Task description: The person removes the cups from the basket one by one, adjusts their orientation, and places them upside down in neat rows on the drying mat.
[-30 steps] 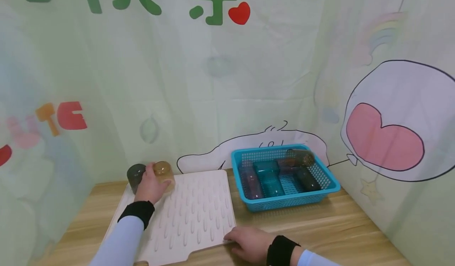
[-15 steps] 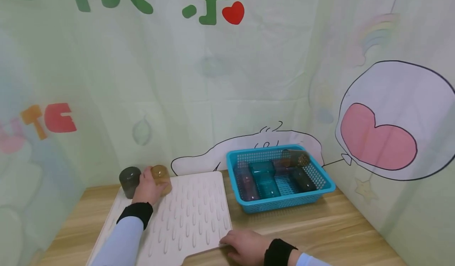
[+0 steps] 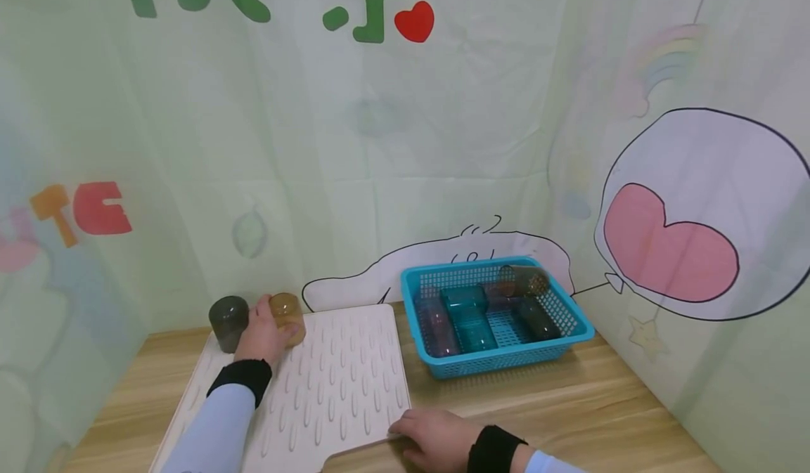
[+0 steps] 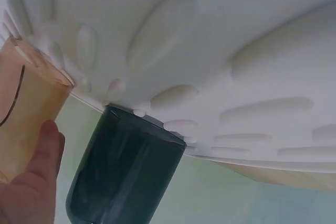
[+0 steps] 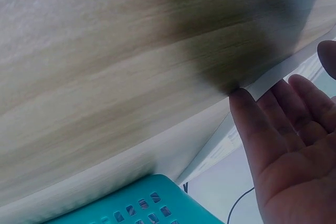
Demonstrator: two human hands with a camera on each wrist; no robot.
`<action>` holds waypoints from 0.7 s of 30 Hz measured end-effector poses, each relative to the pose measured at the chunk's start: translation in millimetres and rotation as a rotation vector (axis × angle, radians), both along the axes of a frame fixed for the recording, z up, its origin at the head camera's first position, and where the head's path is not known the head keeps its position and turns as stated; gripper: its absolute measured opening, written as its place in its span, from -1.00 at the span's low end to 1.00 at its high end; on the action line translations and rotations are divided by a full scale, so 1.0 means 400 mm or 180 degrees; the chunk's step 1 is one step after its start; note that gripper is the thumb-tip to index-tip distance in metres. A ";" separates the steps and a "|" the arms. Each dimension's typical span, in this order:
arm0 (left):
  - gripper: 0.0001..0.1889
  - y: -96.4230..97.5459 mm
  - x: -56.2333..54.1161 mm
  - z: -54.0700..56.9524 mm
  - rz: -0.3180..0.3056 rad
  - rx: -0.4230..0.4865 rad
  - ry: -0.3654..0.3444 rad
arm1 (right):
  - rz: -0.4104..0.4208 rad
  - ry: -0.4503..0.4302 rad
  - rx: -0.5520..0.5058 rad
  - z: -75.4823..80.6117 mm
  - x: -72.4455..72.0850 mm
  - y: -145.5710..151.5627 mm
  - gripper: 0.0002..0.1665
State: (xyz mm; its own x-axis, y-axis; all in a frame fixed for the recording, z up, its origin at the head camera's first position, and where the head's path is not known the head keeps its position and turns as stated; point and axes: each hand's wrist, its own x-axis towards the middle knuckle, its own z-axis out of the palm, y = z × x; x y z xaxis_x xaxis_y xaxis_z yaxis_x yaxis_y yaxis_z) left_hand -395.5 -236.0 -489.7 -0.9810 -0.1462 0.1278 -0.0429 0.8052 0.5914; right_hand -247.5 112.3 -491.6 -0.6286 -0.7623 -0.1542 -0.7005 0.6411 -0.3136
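A clear amber cup (image 3: 286, 320) stands upside down at the back of a white ridged board (image 3: 354, 367). My left hand (image 3: 261, 332) grips it from the left, the thumb on its near side. Left of that hand stands a dark grey cup (image 3: 229, 323), also upside down. In the left wrist view the dark cup (image 4: 128, 166) and the amber cup (image 4: 31, 108) stand apart, rims against the ridges, with my fingers (image 4: 44, 156) against the amber one. My right hand (image 3: 439, 436) rests at the board's near right corner. Its fingers (image 5: 249, 124) are extended, touching the edge.
A turquoise mesh basket (image 3: 436, 369) sits right of the board, holding several cups lying down, including a teal one (image 3: 471, 318) and a dark one (image 3: 538, 318). Wooden table (image 3: 538, 403) shows around the basket. A printed curtain (image 3: 354, 178) hangs close behind.
The amber cup has shifted slightly right, widening the gap to the dark cup, my left hand still on it. The head view has turned a little. My right hand stays at the board's corner.
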 end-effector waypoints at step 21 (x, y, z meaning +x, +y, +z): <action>-0.18 -0.001 0.092 0.061 -0.0363 -0.0422 0.0896 | -0.0014 0.0121 -0.0004 -0.012 0.000 0.001 -0.60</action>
